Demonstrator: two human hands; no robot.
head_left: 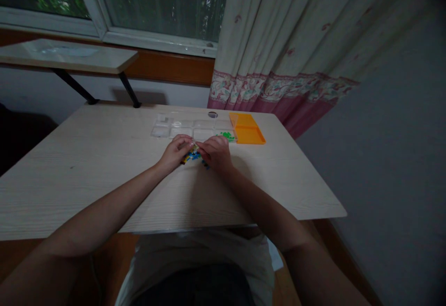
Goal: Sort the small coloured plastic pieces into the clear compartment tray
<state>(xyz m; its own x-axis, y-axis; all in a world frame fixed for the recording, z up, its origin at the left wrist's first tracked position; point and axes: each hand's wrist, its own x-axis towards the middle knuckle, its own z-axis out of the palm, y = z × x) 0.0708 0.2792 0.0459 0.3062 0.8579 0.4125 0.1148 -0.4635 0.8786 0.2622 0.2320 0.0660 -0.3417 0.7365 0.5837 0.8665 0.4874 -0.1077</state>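
Note:
Both hands rest close together on a pale wooden table (104,166). My left hand (175,153) is curled, its fingertips meeting those of my right hand (216,153) over a small heap of blue and yellow pieces (193,155). Both hands pinch at that heap; what exactly each finger holds is too small to make out. Just beyond the hands lies a clear plastic compartment box (181,127), and one of its right compartments holds green pieces (227,135).
An orange lid (248,129) lies at the right end of the clear box. A small dark round thing (212,114) sits near the table's far edge. Behind are a window, a wall shelf (69,57) on black brackets and a patterned curtain (278,64).

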